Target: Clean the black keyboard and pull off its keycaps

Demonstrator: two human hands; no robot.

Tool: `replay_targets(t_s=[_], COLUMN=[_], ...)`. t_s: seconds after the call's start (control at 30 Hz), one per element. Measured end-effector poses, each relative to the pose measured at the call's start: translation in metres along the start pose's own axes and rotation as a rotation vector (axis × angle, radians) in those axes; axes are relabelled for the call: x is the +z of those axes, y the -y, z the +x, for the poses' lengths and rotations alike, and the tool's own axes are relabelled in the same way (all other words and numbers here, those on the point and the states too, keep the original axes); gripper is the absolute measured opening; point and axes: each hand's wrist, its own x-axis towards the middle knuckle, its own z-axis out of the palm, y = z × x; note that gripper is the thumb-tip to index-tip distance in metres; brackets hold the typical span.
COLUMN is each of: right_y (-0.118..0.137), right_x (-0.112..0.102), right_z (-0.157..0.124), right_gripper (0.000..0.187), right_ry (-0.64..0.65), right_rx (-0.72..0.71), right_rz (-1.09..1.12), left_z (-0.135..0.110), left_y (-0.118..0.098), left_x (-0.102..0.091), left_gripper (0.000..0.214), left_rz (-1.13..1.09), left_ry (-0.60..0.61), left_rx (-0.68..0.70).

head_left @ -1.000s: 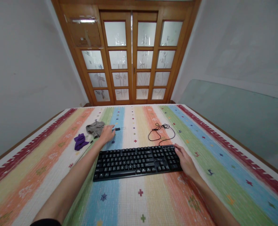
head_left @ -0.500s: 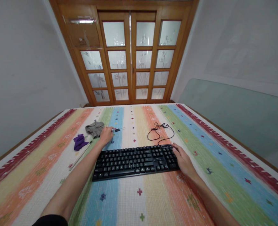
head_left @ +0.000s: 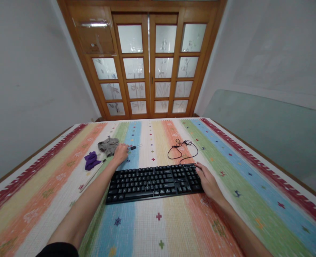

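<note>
A black full-size keyboard [head_left: 152, 182] lies flat and slightly tilted on the striped cloth. My right hand [head_left: 208, 182] holds its right edge, with fingers at the top right corner and over the number keys. Beyond the keyboard's upper left corner, the fingers of my left hand [head_left: 121, 154] are closed at the near end of a small black piece with a wire loop, which looks like a keycap puller [head_left: 133, 147]. Its loop points right, away from the hand. Right behind my left hand sits a crumpled grey cloth [head_left: 107, 145]. My left forearm passes close to the keyboard's left end.
To the left lie a bunched purple cloth [head_left: 91, 160] and a thin white stick with a dark tip [head_left: 93, 175], partly beside my forearm. The keyboard's black cable [head_left: 186, 142] is coiled loosely behind it. Wooden glass-paned doors [head_left: 149, 64] stand past the table's far edge.
Almost nothing differs. Both hands keep their places, and the whole view has shifted only slightly.
</note>
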Motion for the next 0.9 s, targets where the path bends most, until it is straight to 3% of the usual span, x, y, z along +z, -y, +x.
replay_targets(t_s=[0.37,0.67,0.9], right_y=[-0.0005,-0.0029,-0.0024], right_x=[0.0005,0.0006,0.0003], right_z=[-0.0002,0.0006,0.0006], right_gripper=[0.048,0.048,0.051], right_ry=[-0.003,0.01,0.023], right_rx=[-0.018,-0.034,-0.029], right_rz=[-0.031,-0.046,-0.054], left_z=[-0.004,-0.0037,-0.0065], left_y=[0.0018,0.0031,-0.0008], left_x=[-0.0042,-0.0029,-0.0043], left_gripper=[0.028,0.028,0.025], left_rz=[0.184,0.224,0.226], left_ry=[0.019,0.01,0.073], left_rx=[0.007,0.015,0.027])
